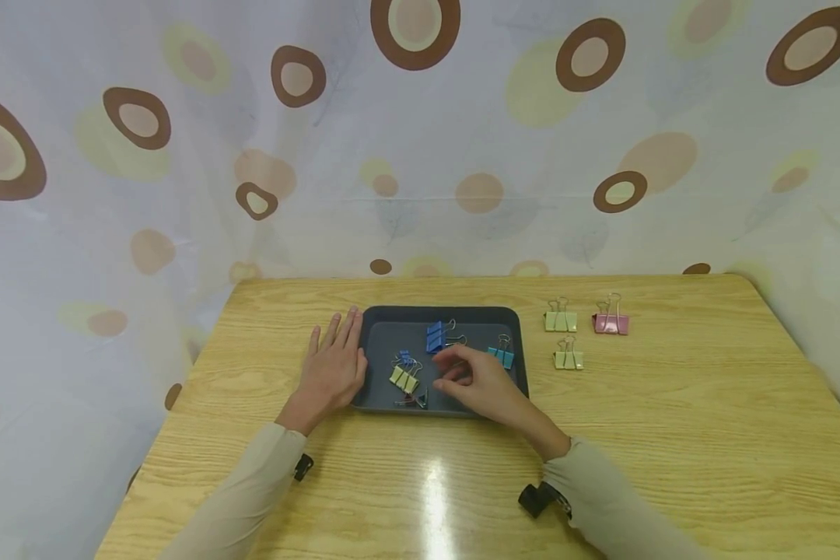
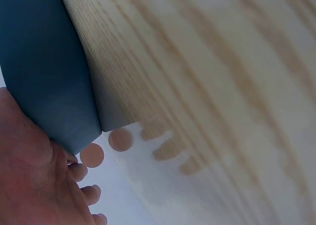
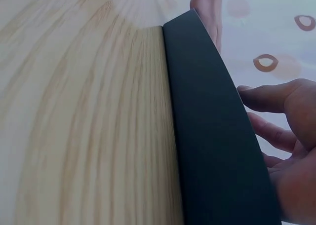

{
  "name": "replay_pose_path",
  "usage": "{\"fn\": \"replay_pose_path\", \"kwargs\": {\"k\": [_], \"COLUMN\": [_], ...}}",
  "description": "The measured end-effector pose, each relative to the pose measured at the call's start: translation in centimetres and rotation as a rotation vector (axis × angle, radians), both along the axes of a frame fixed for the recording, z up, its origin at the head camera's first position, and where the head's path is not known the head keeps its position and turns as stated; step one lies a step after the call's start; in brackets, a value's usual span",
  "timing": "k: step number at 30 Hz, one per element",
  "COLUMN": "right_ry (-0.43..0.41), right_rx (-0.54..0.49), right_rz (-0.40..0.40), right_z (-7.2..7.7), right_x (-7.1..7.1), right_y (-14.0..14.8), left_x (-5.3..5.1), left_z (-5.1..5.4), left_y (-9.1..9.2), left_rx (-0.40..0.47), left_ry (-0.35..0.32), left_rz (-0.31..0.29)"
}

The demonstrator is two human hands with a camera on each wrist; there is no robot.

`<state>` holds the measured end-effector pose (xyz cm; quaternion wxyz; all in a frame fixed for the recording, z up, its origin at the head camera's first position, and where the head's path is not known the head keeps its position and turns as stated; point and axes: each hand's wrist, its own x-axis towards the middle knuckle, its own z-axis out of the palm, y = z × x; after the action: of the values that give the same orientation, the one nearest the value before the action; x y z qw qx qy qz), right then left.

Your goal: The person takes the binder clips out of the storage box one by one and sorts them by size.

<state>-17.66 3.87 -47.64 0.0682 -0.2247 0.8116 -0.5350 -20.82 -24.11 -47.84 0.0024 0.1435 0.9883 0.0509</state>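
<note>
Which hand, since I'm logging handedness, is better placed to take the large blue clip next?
Probably the right hand: it is over the tray, close to the large blue clip; the left hand lies at the tray's left edge.

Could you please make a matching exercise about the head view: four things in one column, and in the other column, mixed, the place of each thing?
Things:
1. left hand
2. right hand
3. pink binder clip
4. teal binder clip

Places:
A. on the table, right of the tray
B. lying in the tray, by its right wall
C. at the tray's left edge
D. above the tray, fingers bent

Pairs: 1-C, 2-D, 3-A, 4-B
</note>
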Motion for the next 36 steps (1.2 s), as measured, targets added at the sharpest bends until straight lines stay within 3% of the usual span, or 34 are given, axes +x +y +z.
{"fn": "replay_pose_path", "kwargs": {"k": [11, 17, 24, 36], "right_ry": [0.027, 0.076, 0.151, 0.153], "right_rx": [0.093, 0.183, 0.270, 0.238], "right_rz": [-0.038, -0.074, -0.083, -0.126], "right_z": [-0.7, -0.4, -1.2, -1.2], "right_x": [-0.9, -1.6, -2.1, -1.7], "right_y": [-3.2, -5.0, -6.1, -5.8], "left_x": [0.0, -0.1, 0.0, -0.1], "left_z": [-0.1, 0.0, 0.0, -0.2], "left_y": [-0.1, -0.3, -0.3, -0.2], "left_rx": [-0.007, -0.005, 0.002, 0.004], "left_ry": [0.001, 0.018, 0.010, -0.011], "left_rz": [0.002, 0.000, 0.003, 0.004]}}
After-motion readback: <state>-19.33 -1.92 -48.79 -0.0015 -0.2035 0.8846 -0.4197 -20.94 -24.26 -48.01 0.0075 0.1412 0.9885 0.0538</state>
